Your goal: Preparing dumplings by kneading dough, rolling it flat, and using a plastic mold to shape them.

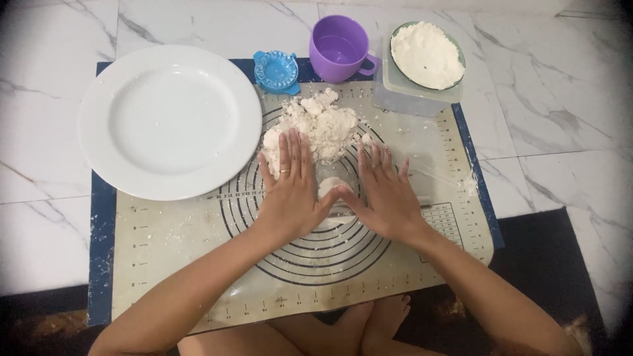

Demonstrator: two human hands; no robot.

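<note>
Dough: a pale, crumbly heap of dough lies on the middle of the mat, right under and just beyond the fingertips of both hands.
Small piece: a smoother small lump sits between the two thumbs, touching them or almost touching; I cannot tell which.
Left hand: the left hand is flat and spread, palm down, fingers together and straight, and it presses on the near edge of the dough. It grasps nothing. A ring is on one finger.
Right hand: the right hand is also flat and released, palm down, fingers a little apart, with the fingertips at the right edge of the heap. It holds nothing.
Mat: a beige baking mat with dark circles and a blue border is under both hands.
Plate: a white plate lies to the left of the left hand, well apart.
Beyond the dough: a small blue dumpling press, a purple cup, and a bowl of flour that stands on a grey box.
Floor: white marble tiles are around the mat.
</note>
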